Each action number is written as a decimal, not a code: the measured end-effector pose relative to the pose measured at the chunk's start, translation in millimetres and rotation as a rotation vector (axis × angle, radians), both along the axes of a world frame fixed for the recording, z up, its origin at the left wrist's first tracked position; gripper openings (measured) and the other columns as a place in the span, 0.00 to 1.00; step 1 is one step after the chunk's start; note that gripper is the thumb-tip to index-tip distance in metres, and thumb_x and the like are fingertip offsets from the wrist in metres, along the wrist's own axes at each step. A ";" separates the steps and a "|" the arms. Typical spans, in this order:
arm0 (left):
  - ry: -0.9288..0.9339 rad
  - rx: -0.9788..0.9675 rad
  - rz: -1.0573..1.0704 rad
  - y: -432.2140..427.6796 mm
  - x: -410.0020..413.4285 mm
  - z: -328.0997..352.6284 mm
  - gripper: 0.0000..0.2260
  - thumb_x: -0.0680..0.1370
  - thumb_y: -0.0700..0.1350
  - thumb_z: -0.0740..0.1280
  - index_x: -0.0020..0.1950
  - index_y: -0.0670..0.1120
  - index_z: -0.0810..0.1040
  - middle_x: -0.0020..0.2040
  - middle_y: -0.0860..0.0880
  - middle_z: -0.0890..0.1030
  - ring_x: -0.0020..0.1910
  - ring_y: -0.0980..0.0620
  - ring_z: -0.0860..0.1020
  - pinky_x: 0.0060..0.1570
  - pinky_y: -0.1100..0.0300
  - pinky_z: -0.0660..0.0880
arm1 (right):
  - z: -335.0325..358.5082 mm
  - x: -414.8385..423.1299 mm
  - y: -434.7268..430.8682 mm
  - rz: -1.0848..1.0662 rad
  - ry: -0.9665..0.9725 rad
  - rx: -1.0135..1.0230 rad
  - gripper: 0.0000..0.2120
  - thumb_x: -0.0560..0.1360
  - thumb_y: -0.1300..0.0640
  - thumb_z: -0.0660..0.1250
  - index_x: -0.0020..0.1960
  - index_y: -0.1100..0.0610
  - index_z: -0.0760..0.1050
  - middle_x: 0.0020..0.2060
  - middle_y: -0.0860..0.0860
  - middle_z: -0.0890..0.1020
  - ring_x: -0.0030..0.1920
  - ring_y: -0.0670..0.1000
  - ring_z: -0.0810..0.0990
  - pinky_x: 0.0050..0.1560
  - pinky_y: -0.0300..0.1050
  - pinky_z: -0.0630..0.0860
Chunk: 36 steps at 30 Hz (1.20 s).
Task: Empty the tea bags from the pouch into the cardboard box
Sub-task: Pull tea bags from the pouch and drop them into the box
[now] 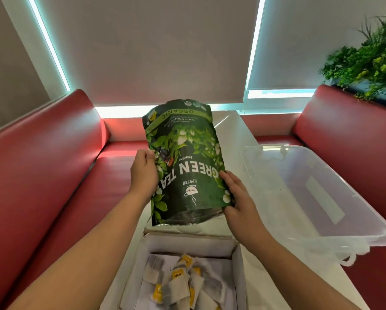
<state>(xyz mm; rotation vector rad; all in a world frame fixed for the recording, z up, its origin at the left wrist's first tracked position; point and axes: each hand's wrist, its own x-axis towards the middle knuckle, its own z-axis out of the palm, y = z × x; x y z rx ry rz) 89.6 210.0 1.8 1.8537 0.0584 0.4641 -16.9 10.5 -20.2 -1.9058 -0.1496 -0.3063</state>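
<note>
White table (239, 139) runs between two red bench seats (53, 175), with a clear plastic bin (317, 198) on its right side and a plant (370, 61) in the far right corner. Both hands grip the green tea pouch (185, 162) upside down, mouth facing down above the cardboard box (239, 265): left hand (142, 173) closed on its left edge, right hand (239, 198) closed on its lower right edge. Tea bags (180, 285) with yellow tags lie piled inside the box, at the near end of the table.

box (240, 276) cut off btm, pouch (185, 162) mouth hidden
</note>
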 end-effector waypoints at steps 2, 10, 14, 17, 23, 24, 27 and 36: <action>-0.018 -0.020 0.015 0.4 -4.1 -2.4 0.09 0.82 0.45 0.53 0.47 0.43 0.69 0.37 0.51 0.71 0.35 0.56 0.67 0.35 0.59 0.64 | -2.7 -3.1 1.3 0.002 0.003 0.020 0.37 0.68 0.80 0.57 0.69 0.49 0.63 0.67 0.39 0.64 0.64 0.28 0.61 0.66 0.30 0.65; 0.019 -0.067 0.059 5.5 -2.2 -4.7 0.08 0.82 0.45 0.54 0.46 0.43 0.69 0.38 0.50 0.71 0.35 0.55 0.67 0.34 0.58 0.64 | -5.6 -1.5 3.1 -0.003 0.022 0.044 0.35 0.68 0.80 0.57 0.71 0.55 0.64 0.67 0.46 0.66 0.67 0.41 0.63 0.63 0.26 0.64; 0.187 -0.127 0.023 3.8 5.0 -8.2 0.08 0.79 0.46 0.59 0.46 0.44 0.74 0.43 0.46 0.77 0.42 0.48 0.75 0.40 0.54 0.71 | -11.0 0.1 4.5 0.004 0.059 -0.001 0.34 0.68 0.80 0.57 0.70 0.56 0.66 0.66 0.46 0.67 0.65 0.39 0.64 0.63 0.22 0.60; 0.357 -0.212 -0.048 -1.6 2.0 -18.6 0.06 0.75 0.46 0.68 0.43 0.43 0.78 0.40 0.44 0.81 0.38 0.47 0.78 0.41 0.55 0.74 | -18.3 -3.0 9.6 0.031 0.059 -0.028 0.35 0.66 0.80 0.57 0.69 0.58 0.67 0.66 0.48 0.69 0.65 0.40 0.66 0.68 0.31 0.63; 0.365 -0.221 0.006 -6.2 -6.4 -24.2 0.05 0.76 0.44 0.67 0.41 0.45 0.79 0.42 0.44 0.82 0.41 0.46 0.79 0.45 0.54 0.75 | -16.0 -9.5 9.2 0.008 0.064 -0.027 0.35 0.67 0.80 0.57 0.67 0.53 0.66 0.62 0.42 0.68 0.63 0.34 0.66 0.67 0.29 0.61; 0.302 -0.190 0.024 -6.7 -6.8 -19.5 0.05 0.76 0.45 0.66 0.45 0.45 0.79 0.43 0.45 0.82 0.43 0.47 0.79 0.45 0.55 0.74 | -12.7 -11.2 8.0 -0.001 0.042 -0.024 0.35 0.67 0.80 0.57 0.67 0.52 0.66 0.63 0.42 0.68 0.63 0.31 0.65 0.65 0.25 0.60; 0.166 -0.204 0.040 -2.4 -4.2 -7.3 0.07 0.77 0.46 0.64 0.50 0.44 0.77 0.45 0.46 0.81 0.44 0.48 0.78 0.46 0.53 0.74 | -2.5 -10.1 3.1 -0.023 -0.012 -0.022 0.37 0.66 0.81 0.57 0.69 0.53 0.65 0.64 0.41 0.67 0.63 0.29 0.63 0.62 0.22 0.60; 0.185 -0.166 0.070 12.7 -2.8 -11.0 0.10 0.78 0.47 0.62 0.52 0.42 0.77 0.46 0.46 0.81 0.43 0.49 0.78 0.36 0.59 0.70 | 0.9 -9.1 7.0 -0.020 0.019 -0.016 0.37 0.67 0.80 0.56 0.70 0.52 0.64 0.64 0.40 0.67 0.64 0.32 0.64 0.66 0.28 0.62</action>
